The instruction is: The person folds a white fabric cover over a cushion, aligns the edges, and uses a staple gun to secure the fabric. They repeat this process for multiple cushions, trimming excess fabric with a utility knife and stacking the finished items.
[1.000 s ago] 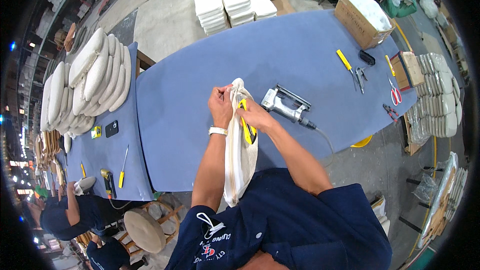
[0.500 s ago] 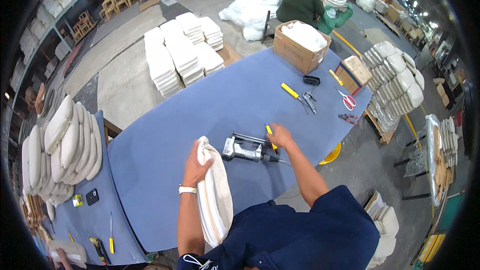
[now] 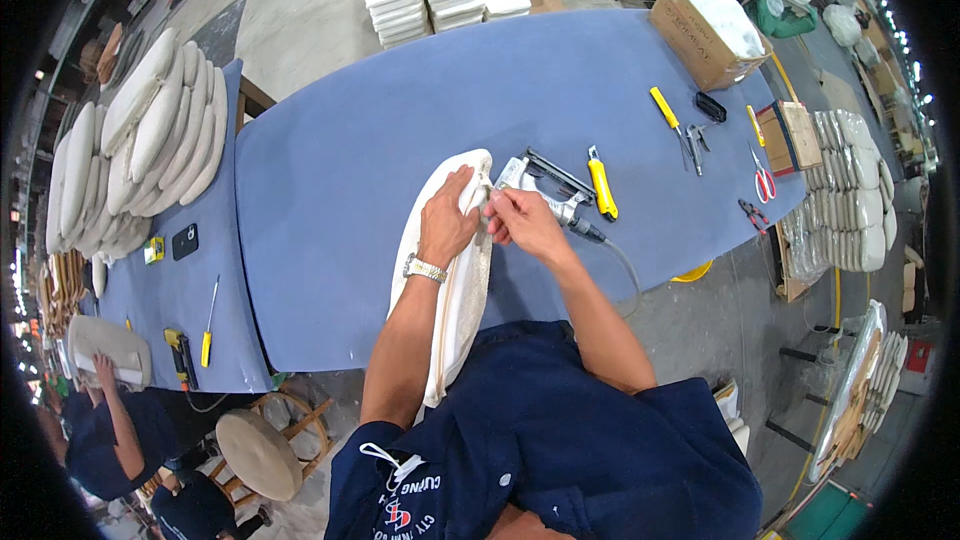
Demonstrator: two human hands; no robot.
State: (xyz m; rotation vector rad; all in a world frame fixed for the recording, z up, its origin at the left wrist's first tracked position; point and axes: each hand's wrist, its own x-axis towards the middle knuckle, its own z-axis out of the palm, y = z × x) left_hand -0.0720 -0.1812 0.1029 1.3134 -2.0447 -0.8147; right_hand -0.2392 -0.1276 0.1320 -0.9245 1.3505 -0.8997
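A cream seat cushion stands on its narrow side against my body, its zipped edge facing up. My left hand is closed over its upper part, pressing the cover. At the cushion's far right corner my right hand makes a pinch, touching the end of the zipped edge. Whatever lies between those fingertips is too small to make out. Just beyond my right hand lies a silver staple gun with a hose. A yellow utility knife rests beside it on the blue table.
Screwdriver, air blow gun, red-handled scissors and pliers lie at the right. A carton stands at the far right corner. Stacked cushions and a phone occupy the left table; a co-worker works below it.
My right hand has let go of the utility knife, leaving it on the table, and moved left to the cushion's corner. My left hand has shifted onto the cushion's top. The view has swung.
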